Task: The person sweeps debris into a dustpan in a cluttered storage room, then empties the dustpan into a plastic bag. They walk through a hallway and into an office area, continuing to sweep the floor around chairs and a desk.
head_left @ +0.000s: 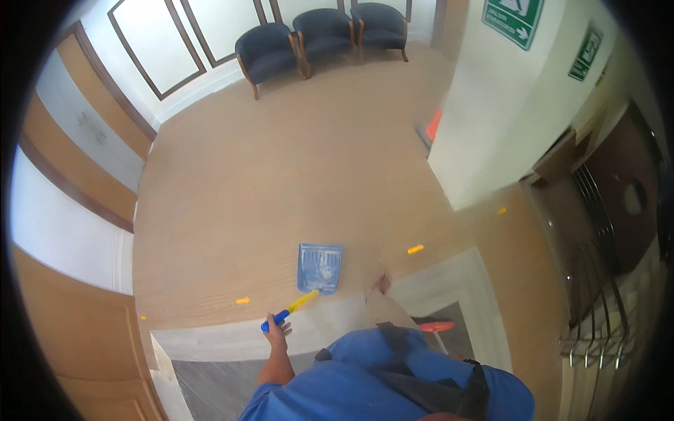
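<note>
My left hand [277, 328] is closed around the blue grip of a yellow handle. The handle [303, 302] slants up and to the right to a scuffed blue dustpan [319, 269], which appears to rest on the tan floor in front of me. To the right of my body lies or hangs a red broom head [437, 326], and a thin pale stick runs from it back toward my right side. Only a sliver of my right hand [458, 356] shows beside the blue shirt, close to that stick. Its fingers are hidden.
Three dark armchairs [323, 35] line the far wall. A white pillar [491, 119] stands right of centre, with an orange cone [434, 126] behind it. Wooden doors [77, 316] run along the left. Metal railings [600, 344] are at the right. Yellow arrows [415, 249] mark the floor.
</note>
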The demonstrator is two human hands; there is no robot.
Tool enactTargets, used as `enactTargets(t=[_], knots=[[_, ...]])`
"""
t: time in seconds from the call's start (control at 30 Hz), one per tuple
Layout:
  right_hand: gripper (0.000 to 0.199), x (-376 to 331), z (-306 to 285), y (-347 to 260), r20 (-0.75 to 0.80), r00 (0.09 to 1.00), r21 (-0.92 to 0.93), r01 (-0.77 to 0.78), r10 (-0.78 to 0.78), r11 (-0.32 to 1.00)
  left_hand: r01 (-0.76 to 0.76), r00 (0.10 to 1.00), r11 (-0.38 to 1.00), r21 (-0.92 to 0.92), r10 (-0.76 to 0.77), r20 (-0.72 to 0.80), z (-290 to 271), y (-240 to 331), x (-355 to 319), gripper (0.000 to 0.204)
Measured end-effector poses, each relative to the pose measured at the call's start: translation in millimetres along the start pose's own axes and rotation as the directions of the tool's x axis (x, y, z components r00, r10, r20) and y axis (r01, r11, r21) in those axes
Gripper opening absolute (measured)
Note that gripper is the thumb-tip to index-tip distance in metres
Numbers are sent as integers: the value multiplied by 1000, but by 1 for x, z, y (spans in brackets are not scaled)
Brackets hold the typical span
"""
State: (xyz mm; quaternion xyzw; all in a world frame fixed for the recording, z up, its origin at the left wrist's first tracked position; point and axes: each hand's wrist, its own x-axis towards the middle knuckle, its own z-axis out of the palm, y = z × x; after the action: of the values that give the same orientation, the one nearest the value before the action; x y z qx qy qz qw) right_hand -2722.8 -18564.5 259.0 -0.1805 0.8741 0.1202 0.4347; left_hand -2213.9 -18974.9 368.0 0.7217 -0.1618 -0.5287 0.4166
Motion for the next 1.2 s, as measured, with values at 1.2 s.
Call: enactTargets(t=[1.2], knots=[[35,370,-706,-707,287,953,761,-286,94,582,-64,956,967,246,-11,294,889,470,458,63]])
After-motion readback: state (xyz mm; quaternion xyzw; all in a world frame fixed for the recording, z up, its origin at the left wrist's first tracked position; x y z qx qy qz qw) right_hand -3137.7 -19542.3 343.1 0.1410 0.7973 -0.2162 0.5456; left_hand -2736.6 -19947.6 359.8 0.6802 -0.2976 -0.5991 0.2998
